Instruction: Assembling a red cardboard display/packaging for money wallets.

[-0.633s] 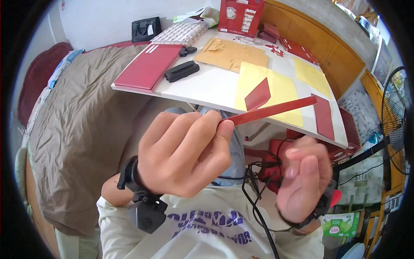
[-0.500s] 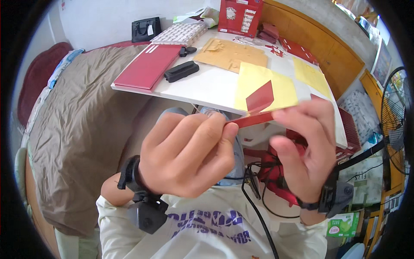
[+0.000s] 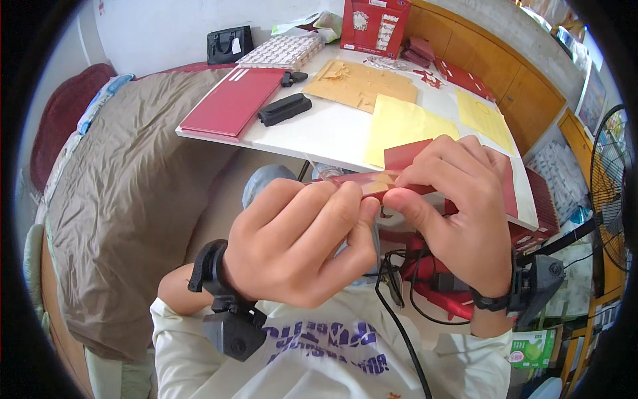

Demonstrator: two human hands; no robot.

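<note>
In front of the desk edge, both of my hands hold a red paper piece (image 3: 379, 188) at chest height. It is folded, and a tan strip shows along its middle. My left hand (image 3: 299, 243) pinches the left end between thumb and bent forefinger, the other fingers curled. My right hand (image 3: 458, 199) grips the right end between thumb and fingertips, close to the left thumb. More red card shows behind and to the right of the right hand; whether it is all one piece I cannot tell. Behind lies a yellow sheet (image 3: 409, 126) on the desk.
The white desk (image 3: 319, 136) bears red folders (image 3: 232, 103), a black case (image 3: 284, 110), a tan sheet (image 3: 359, 85), another yellow sheet (image 3: 487, 121) and a red display box (image 3: 374, 28). Black cables (image 3: 392, 292) hang below my hands. A bed (image 3: 126, 199) stands left, a fan (image 3: 608, 189) right.
My right hand has moved left and closed its thumb and fingers on the red paper piece, nearer to my left hand. The tan strip now shows more plainly.
</note>
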